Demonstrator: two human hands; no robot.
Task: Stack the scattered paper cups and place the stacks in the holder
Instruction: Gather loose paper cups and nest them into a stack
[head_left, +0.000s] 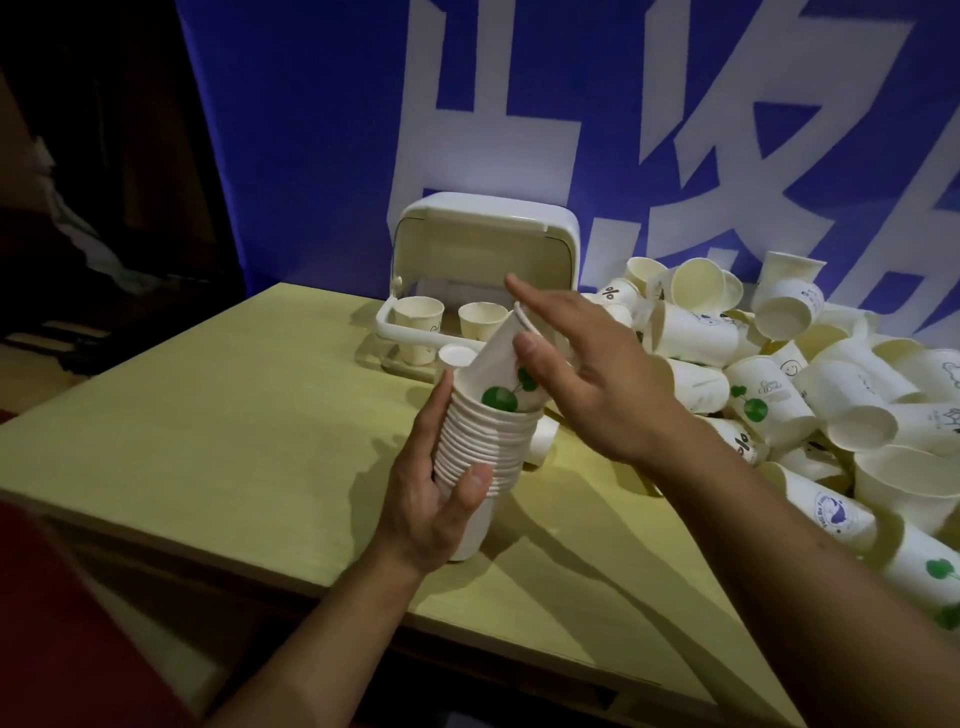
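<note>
Right hand (597, 384) is hiding part of the white plastic cup holder (483, 239); heap of scattered white paper cups (810, 395) is running off the right edge; small cup prints are blurring.
</note>
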